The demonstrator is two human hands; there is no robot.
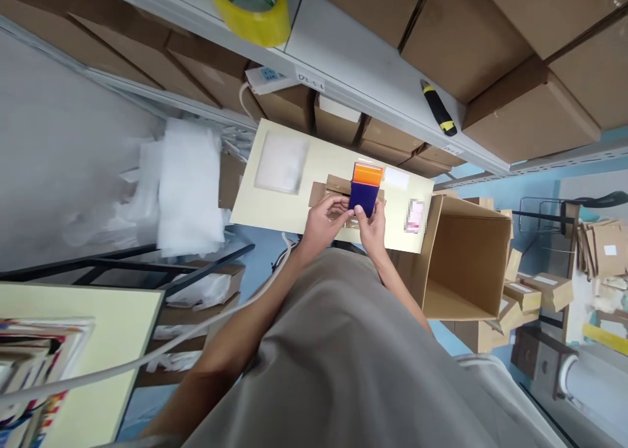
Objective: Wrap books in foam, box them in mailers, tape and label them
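Apparently for steadiness, the blue-and-orange packet point(364, 198) is grasped by left hand point(324, 224) and right hand point(373, 229), cardboard point(316, 193) at its nine o'clock.

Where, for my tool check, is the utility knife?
Head view, upper right: the utility knife lies on the grey shelf, left of a cardboard box.

A packet point(364, 198) is over the table point(275, 210), left of a carton point(473, 255).
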